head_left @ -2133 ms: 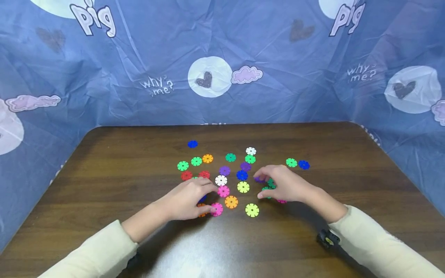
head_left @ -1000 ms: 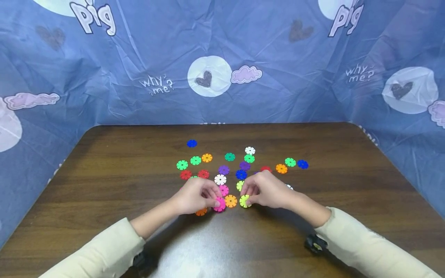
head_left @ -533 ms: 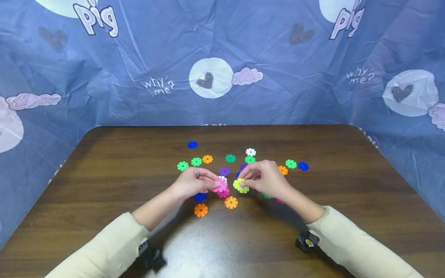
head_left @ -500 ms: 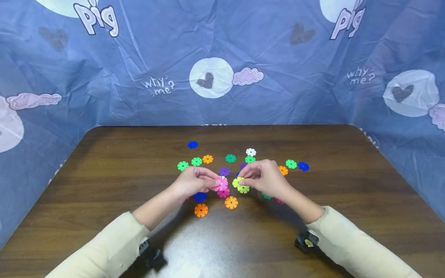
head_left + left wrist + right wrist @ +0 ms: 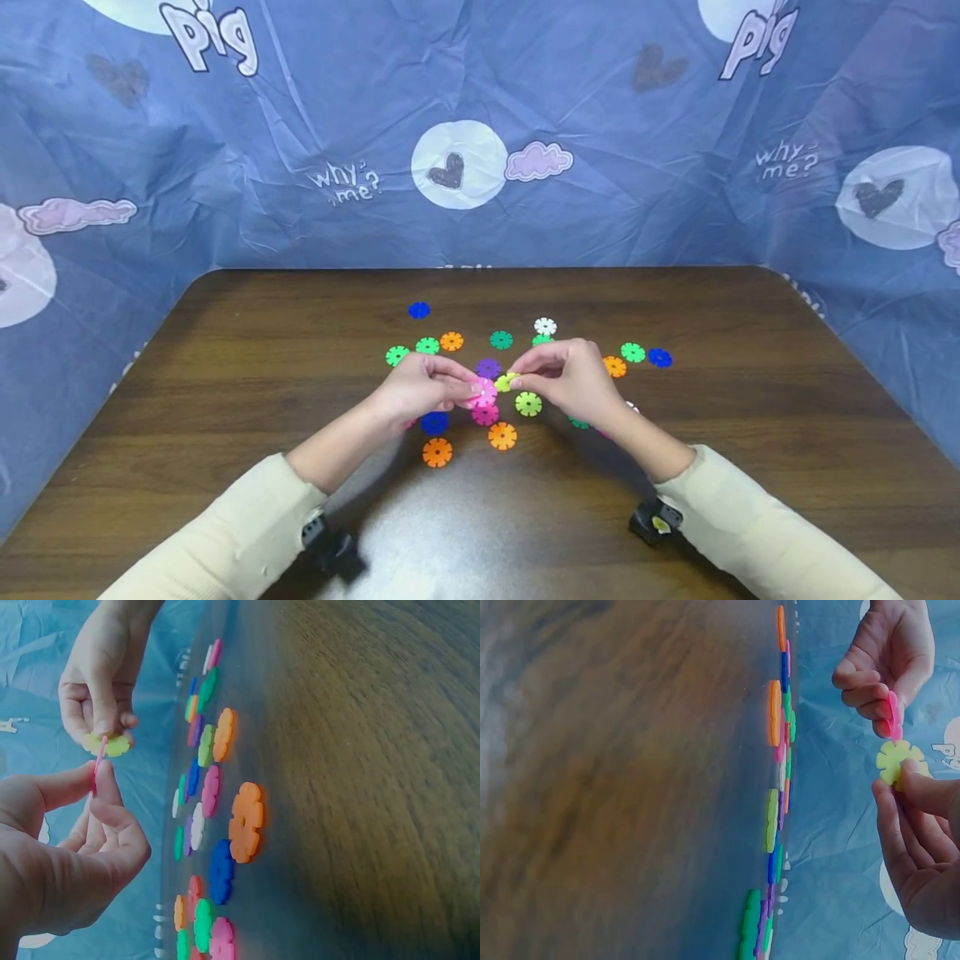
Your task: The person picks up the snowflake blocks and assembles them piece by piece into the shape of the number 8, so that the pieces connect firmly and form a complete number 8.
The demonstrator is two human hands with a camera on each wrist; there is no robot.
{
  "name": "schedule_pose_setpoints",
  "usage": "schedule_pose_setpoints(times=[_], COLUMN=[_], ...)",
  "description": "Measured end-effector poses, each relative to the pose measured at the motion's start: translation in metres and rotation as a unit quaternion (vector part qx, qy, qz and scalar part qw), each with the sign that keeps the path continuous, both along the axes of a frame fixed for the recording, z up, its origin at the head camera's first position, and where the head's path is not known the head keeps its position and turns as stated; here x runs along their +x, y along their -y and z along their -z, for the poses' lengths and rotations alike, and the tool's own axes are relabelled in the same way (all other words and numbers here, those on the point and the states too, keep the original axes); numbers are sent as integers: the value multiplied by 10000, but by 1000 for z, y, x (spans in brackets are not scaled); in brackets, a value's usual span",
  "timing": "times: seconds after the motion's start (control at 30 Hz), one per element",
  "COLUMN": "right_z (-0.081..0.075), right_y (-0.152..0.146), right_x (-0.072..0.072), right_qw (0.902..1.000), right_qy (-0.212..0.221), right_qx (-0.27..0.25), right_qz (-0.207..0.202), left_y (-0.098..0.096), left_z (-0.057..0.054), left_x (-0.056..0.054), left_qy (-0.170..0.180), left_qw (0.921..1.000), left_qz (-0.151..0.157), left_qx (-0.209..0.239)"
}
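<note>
Between thumb and fingers, my left hand (image 5: 416,390) pinches a pink notched disc (image 5: 484,393), held above the table. My right hand (image 5: 573,379) pinches a yellow-green notched disc (image 5: 901,762) by its edge. In the right wrist view the pink disc (image 5: 894,716) stands edge-on, its lower rim right at the top notches of the yellow-green one. From the left wrist, the yellow-green disc (image 5: 107,745) lies nearly crosswise to the pink disc (image 5: 99,766), their edges meeting. Below the hands, a second yellow-green disc (image 5: 528,404) and a darker pink disc (image 5: 485,414) lie on the table.
Several loose notched discs lie scattered on the brown wooden table (image 5: 480,533). Nearest the front are two orange discs, one (image 5: 437,452) left and one (image 5: 502,436) in the middle. A blue disc (image 5: 660,357) lies far right. Blue printed cloth (image 5: 300,108) hangs behind.
Both hands have picked up their discs from the table and raised them. The right hand has turned its yellow-green disc and brought it left against the pink disc's edge.
</note>
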State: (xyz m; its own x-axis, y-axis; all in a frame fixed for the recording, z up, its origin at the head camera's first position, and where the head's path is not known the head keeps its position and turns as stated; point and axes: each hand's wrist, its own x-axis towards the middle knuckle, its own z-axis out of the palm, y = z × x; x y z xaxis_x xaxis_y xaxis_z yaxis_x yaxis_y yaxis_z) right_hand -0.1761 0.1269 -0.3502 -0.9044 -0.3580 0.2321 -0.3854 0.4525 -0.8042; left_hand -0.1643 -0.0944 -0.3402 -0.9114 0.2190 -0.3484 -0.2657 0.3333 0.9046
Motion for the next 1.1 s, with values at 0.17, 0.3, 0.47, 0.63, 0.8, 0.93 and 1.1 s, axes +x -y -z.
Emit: schedule_pose_setpoints(times=[0.17, 0.3, 0.47, 0.63, 0.8, 0.93, 1.1], right_z=[0, -1, -1, 2, 4, 4, -1], right_y=[1, 2, 3, 3, 4, 0, -7], right_x=[0, 0, 0, -1, -2, -5, -11], right_qw=[9996, 9988, 9981, 9983, 9977, 9949, 9869], right_qy=[86, 122, 96, 61, 44, 259, 476], right_qx=[-281, -479, -599, -473, -471, -588, -447], right_qz=[53, 1, -84, -324, -495, -774, -1476], left_y=[-1, -3, -5, -6, -7, -6, -3], left_z=[-4, -6, -4, 0, 2, 2, -5], left_x=[-1, -3, -3, -1, 1, 5, 10], left_qy=[97, 178, 200, 278, 333, 455, 528], left_qw=[9998, 9994, 9989, 9984, 9978, 9977, 9974], left_qz=[-37, -29, -114, -56, -129, -89, 257], left_qx=[156, 286, 412, 490, 563, 496, 408])
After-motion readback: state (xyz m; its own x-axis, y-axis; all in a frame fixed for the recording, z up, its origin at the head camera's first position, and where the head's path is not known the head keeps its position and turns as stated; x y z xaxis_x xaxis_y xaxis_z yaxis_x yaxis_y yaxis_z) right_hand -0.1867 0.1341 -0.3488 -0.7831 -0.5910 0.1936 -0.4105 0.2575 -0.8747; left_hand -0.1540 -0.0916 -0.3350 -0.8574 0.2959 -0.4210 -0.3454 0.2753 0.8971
